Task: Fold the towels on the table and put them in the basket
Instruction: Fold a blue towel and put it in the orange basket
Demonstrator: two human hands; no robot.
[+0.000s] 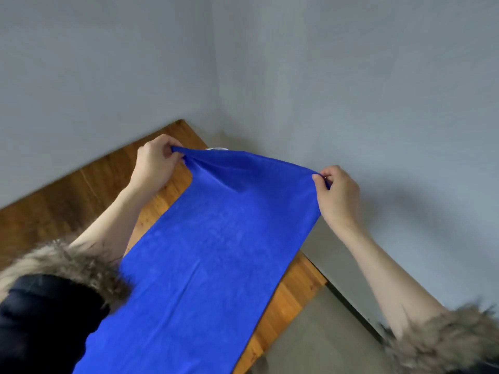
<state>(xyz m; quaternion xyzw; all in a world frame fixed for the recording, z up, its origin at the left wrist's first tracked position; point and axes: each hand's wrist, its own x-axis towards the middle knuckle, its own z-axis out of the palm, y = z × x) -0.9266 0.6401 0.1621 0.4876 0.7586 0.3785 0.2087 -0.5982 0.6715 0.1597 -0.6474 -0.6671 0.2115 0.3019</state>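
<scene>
A bright blue towel (216, 244) is stretched out in the air over the wooden table (81, 190), running from its far edge down toward me. My left hand (156, 163) pinches the far left corner. My right hand (340, 195) pinches the far right corner, held out past the table's right edge. The towel's far edge sags slightly between the two hands. A small white rim (217, 149) peeks out just behind the towel's far edge; I cannot tell what it is. No basket is recognisable in view.
Grey walls meet in a corner behind the table. The table's right edge (302, 290) runs diagonally, with grey floor (318, 338) beyond it. Fur-trimmed dark sleeves (64, 268) cover both forearms near the frame's bottom.
</scene>
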